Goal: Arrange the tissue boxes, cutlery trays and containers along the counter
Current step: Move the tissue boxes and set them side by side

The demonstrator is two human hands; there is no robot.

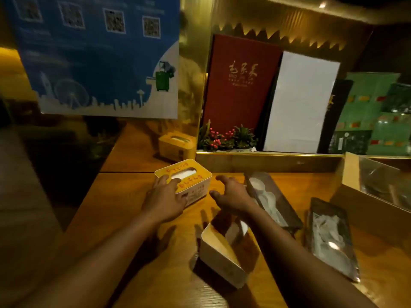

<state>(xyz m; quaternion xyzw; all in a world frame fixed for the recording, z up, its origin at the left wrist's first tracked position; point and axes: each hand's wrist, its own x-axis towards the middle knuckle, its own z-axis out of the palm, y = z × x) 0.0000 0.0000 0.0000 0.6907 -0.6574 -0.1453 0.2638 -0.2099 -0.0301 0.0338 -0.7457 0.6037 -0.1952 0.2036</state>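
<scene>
A white tissue box with a yellow lid [195, 174] stands on the wooden counter [124, 196]. My left hand [165, 196] rests on its near left corner, fingers spread over the lid and side. My right hand [231, 194] hovers open just right of the box, not touching it. A second yellow tissue box [175, 145] sits farther back by the gold wall. An open white container [222, 252] lies under my right forearm. Two dark cutlery trays with white spoons lie to the right: one [273, 201] by my right hand, the other [331, 238] farther right.
A raised gold ledge [266, 154] at the back holds a red menu [240, 81], a white board [298, 103], green packs and a berry decoration [224, 138]. A clear-lidded wooden box [351, 172] stands at the far right. A blue poster [100, 56] hangs on the left.
</scene>
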